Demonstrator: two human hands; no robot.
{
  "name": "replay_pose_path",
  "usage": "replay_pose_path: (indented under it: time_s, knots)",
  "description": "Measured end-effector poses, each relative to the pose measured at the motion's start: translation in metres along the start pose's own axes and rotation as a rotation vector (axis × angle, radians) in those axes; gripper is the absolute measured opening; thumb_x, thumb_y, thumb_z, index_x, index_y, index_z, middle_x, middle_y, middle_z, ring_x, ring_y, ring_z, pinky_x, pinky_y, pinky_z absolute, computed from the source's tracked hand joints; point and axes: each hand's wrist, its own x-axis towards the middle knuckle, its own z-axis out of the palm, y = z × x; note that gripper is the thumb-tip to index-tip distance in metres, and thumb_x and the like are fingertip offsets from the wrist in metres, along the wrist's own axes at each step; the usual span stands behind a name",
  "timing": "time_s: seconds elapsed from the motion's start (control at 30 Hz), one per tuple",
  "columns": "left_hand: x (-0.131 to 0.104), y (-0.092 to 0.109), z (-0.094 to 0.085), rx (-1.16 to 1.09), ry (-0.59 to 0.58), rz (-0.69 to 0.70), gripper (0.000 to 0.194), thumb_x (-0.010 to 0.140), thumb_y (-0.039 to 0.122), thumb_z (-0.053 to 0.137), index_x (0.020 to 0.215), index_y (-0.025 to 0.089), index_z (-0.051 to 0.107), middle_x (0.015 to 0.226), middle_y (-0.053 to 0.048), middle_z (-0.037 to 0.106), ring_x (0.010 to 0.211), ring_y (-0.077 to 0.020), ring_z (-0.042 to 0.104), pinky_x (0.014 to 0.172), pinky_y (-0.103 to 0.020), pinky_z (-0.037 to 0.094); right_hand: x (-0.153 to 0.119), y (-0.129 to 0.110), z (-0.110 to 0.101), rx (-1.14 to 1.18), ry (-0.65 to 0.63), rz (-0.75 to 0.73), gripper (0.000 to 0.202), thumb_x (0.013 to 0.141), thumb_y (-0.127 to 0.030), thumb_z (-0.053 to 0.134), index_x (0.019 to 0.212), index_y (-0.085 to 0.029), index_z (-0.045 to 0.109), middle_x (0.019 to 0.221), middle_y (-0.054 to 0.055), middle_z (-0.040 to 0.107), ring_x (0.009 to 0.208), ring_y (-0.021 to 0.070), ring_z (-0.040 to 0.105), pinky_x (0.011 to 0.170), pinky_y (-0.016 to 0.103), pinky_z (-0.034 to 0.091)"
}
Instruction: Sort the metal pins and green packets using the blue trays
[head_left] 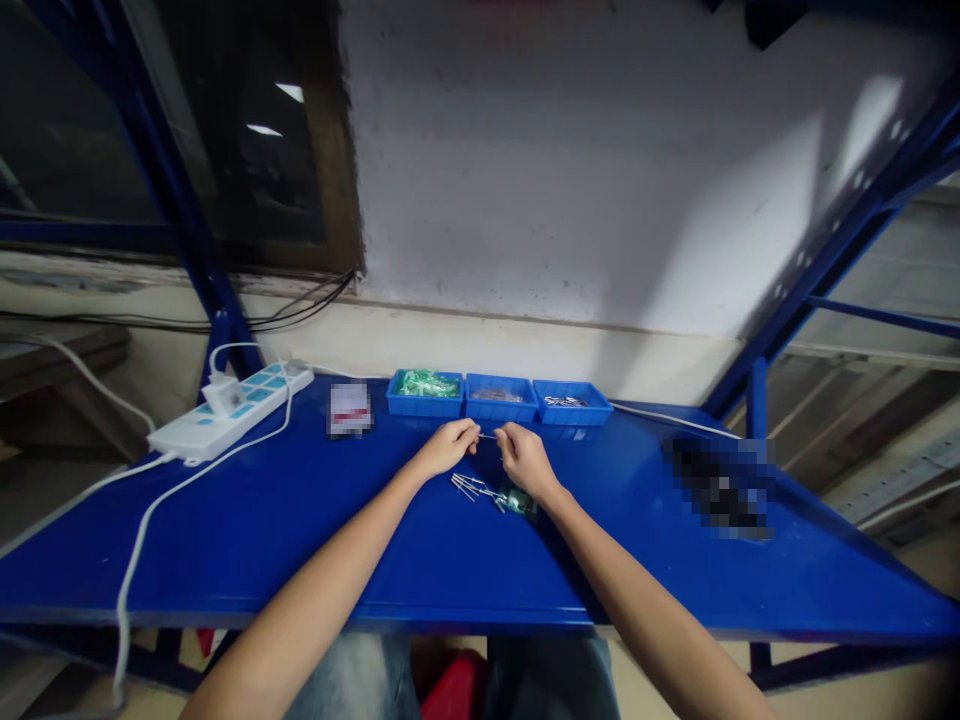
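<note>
A thin metal rod (487, 436) spans the short gap between my hands, above the blue table. My left hand (450, 446) is closed around its left end, and the fingers of my right hand (523, 458) pinch its right end. Below them, several slim metal pieces (466, 487) lie loosely on the table. Beside these, partly under my right wrist, is a green clear packet (519, 501). Small details of the rod are too fine to make out.
Three blue bins stand along the back: one with green packets (426, 383), one with small parts (498, 396), one with metal pieces (564, 401). A white power strip (225, 412) with cables lies left. Blurred items sit at back left and right.
</note>
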Motion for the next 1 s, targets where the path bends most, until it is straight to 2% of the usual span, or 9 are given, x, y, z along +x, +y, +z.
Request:
replay_pose_path:
  time_s: [0.2,0.43,0.57,0.7,0.83,1.0]
  knots:
    - [-0.0004,0.0039,0.0031,0.014,0.008,-0.047,0.041,0.088,0.042,0.032,0.056,0.018,0.044,0.052,0.001,0.05,0.055,-0.0138,0.048,0.062,-0.026,0.037,-0.0001,-0.0014,-0.0025,-0.035,-0.012,-0.044,0.029,0.093,-0.027,0.034,0.067,-0.02,0.044,0.063,0.002,0.053,0.056,0.0135,0.049,0.055,0.023,0.03]
    - [0.0004,0.0009,0.0081,-0.015,0.085,-0.135,0.043,0.086,0.05,0.029,0.06,0.019,0.044,0.051,0.002,0.048,0.048,-0.0129,0.046,0.052,-0.025,0.035,-0.0008,-0.0029,-0.0037,-0.062,-0.015,-0.062,0.027,0.094,-0.029,0.035,0.072,-0.02,0.048,0.067,0.002,0.055,0.059,0.0135,0.05,0.056,0.023,0.031]
    - [0.0001,0.0014,0.0084,-0.002,0.139,-0.136,0.047,0.086,0.051,0.031,0.055,0.018,0.043,0.048,0.001,0.048,0.049,-0.013,0.046,0.052,-0.025,0.033,-0.0014,-0.0067,-0.0073,-0.063,-0.029,-0.089,0.017,0.091,-0.031,0.043,0.083,-0.02,0.053,0.072,0.001,0.057,0.064,0.0134,0.053,0.058,0.022,0.034]
    - [0.0006,0.0015,0.0079,-0.009,0.134,-0.115,0.047,0.087,0.049,0.03,0.054,0.019,0.043,0.047,0.002,0.047,0.048,-0.0127,0.046,0.054,-0.025,0.035,-0.0019,-0.009,-0.0066,-0.105,-0.064,-0.089,0.01,0.088,-0.025,0.047,0.084,-0.021,0.054,0.075,0.002,0.059,0.065,0.0136,0.053,0.058,0.022,0.034]
    - [-0.0007,0.0023,0.0081,0.004,0.135,-0.068,0.043,0.088,0.046,0.032,0.06,0.018,0.048,0.049,0.002,0.049,0.05,-0.013,0.049,0.056,-0.024,0.037,-0.0016,-0.0061,-0.0021,-0.133,-0.038,-0.034,0.015,0.09,-0.026,0.042,0.084,-0.02,0.055,0.078,0.004,0.061,0.069,0.0154,0.056,0.059,0.024,0.033]
    - [-0.0048,0.004,0.01,0.018,0.141,-0.001,0.027,0.087,0.041,0.042,0.079,0.018,0.055,0.06,0.003,0.054,0.057,-0.0125,0.052,0.057,-0.023,0.04,-0.0011,-0.0015,0.0014,-0.159,0.005,0.055,0.025,0.093,-0.028,0.038,0.077,-0.02,0.054,0.075,0.005,0.062,0.065,0.0157,0.056,0.056,0.024,0.03]
